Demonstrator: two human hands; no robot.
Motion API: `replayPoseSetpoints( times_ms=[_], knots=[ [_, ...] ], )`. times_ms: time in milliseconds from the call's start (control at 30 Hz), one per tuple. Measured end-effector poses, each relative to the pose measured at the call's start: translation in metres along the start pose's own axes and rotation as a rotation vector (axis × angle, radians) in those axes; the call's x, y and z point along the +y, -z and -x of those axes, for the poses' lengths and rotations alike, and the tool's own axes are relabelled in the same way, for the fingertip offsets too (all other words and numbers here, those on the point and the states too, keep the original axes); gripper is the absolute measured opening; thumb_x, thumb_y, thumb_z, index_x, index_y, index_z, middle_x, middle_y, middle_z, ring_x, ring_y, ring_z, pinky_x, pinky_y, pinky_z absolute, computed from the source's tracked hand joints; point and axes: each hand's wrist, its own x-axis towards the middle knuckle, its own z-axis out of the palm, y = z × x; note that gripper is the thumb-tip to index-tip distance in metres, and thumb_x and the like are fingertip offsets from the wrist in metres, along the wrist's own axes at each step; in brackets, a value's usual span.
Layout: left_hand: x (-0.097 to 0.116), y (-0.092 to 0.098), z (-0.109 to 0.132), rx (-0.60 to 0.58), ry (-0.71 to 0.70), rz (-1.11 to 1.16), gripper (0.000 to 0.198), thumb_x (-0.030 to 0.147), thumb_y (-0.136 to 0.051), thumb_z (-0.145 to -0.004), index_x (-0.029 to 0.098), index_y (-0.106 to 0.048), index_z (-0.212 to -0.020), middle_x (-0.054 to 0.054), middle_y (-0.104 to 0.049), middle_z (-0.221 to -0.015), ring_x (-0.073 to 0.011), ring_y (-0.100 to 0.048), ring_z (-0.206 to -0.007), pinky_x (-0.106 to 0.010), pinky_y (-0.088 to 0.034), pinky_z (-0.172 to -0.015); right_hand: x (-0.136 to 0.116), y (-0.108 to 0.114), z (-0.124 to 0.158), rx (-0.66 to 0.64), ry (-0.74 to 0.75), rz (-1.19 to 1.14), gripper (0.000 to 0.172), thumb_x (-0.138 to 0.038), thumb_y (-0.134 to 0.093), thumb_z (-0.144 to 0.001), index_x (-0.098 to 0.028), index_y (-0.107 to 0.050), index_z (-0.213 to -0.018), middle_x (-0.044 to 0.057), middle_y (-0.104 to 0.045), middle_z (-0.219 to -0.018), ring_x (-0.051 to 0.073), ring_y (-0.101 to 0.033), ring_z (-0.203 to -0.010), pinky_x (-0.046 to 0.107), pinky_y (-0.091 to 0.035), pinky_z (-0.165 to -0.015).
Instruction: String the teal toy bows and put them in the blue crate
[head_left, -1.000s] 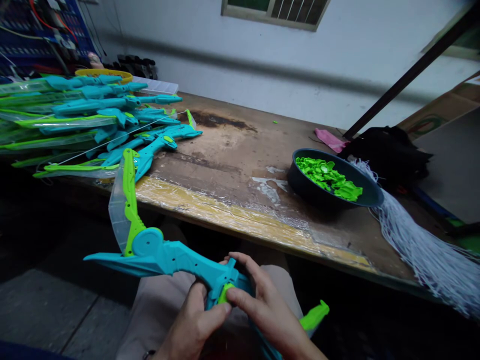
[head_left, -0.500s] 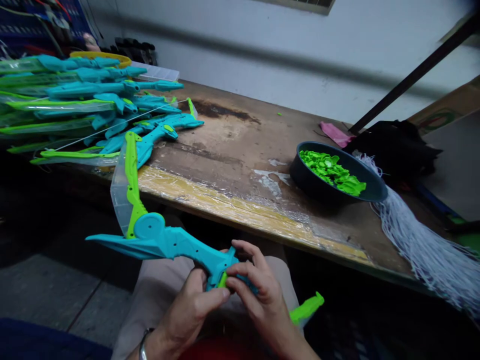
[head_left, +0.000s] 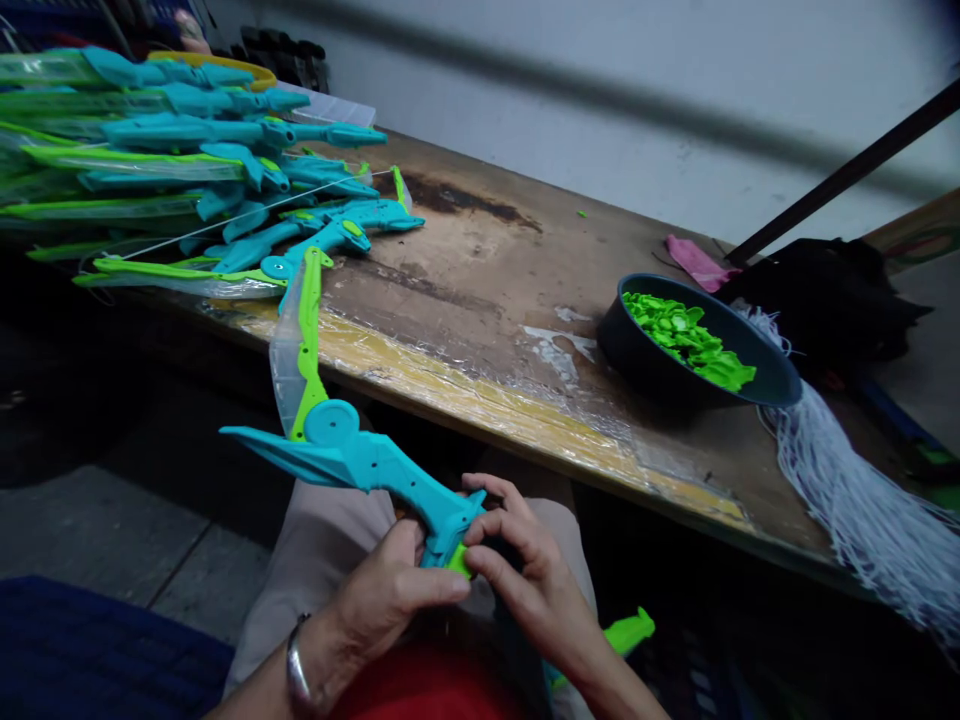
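Over my lap lies a blue and green toy bow [head_left: 397, 475], one green limb with a clear plastic web rising at its left end. My left hand [head_left: 382, 590] is closed around the bow's middle from below, thumb pressed by a small green piece [head_left: 459, 560] set in the blue body. On the other side my right hand [head_left: 529, 570] grips the bow with bent fingers, its fingertips at the same green piece. The bow's other green limb [head_left: 630, 630] sticks out past my right wrist. My hands hide part of the blue body.
Many similar toy bows [head_left: 247, 170] are piled on the left of the worn wooden table [head_left: 465, 290]. A dark bowl [head_left: 780, 365] of small green pieces [head_left: 686, 340] stands at the right. White strings [head_left: 847, 500] hang over the edge beside it, near a pink cloth [head_left: 697, 262].
The view has shifted, so the table and pile sit differently in the picture. The bow appears slightly further right. Both hands keep their hold, fingers still at the small green piece.
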Motion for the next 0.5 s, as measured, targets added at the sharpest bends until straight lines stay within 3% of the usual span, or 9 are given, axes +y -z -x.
replayPoseSetpoints(
  times_ms=[100, 267, 367, 500],
  knots=[
    [0.001, 0.0038, 0.001, -0.012, 0.025, -0.01, 0.057, 0.019, -0.082, -0.059, 0.017, -0.064, -0.113, -0.005, -0.066, -0.099, -0.0214, -0.057, -0.093, -0.035, -0.043, -0.085, 0.003, -0.0023, 0.0024, 0.041, -0.005, 0.001, 0.008, -0.023, -0.062, -0.093, -0.023, -0.065, -0.086, 0.006, -0.052, -0.141, 0.025, -0.054, -0.125, 0.039, -0.041, -0.103],
    [0.003, 0.0078, 0.0023, -0.07, -0.028, 0.016, 0.069, 0.014, -0.079, -0.059, 0.02, -0.061, -0.125, -0.008, -0.061, -0.13, -0.0284, -0.05, -0.123, -0.041, -0.033, -0.109, 0.0036, -0.003, 0.0034, 0.064, -0.023, -0.017, 0.007, -0.028, -0.06, -0.096, -0.024, -0.064, -0.092, 0.007, -0.047, -0.148, 0.027, -0.051, -0.131, 0.041, -0.04, -0.106],
    [0.0027, 0.0082, 0.0025, -0.08, -0.014, 0.019, 0.067, 0.016, -0.078, -0.06, 0.019, -0.061, -0.125, -0.009, -0.063, -0.127, -0.0297, -0.052, -0.121, -0.043, -0.034, -0.107, 0.0004, -0.0016, 0.0014, 0.074, -0.019, 0.034, 0.007, -0.027, -0.06, -0.096, -0.024, -0.065, -0.093, 0.007, -0.048, -0.148, 0.026, -0.049, -0.134, 0.039, -0.04, -0.108],
    [0.0027, 0.0074, 0.0006, -0.063, 0.001, 0.04, 0.055, 0.016, -0.076, -0.059, 0.018, -0.065, -0.114, -0.008, -0.069, -0.107, -0.0298, -0.057, -0.112, -0.042, -0.037, -0.1, -0.0047, 0.0008, -0.0032, 0.089, 0.023, 0.106, 0.01, -0.026, -0.061, -0.095, -0.023, -0.067, -0.088, 0.008, -0.053, -0.143, 0.024, -0.053, -0.131, 0.033, -0.045, -0.101]
  ],
)
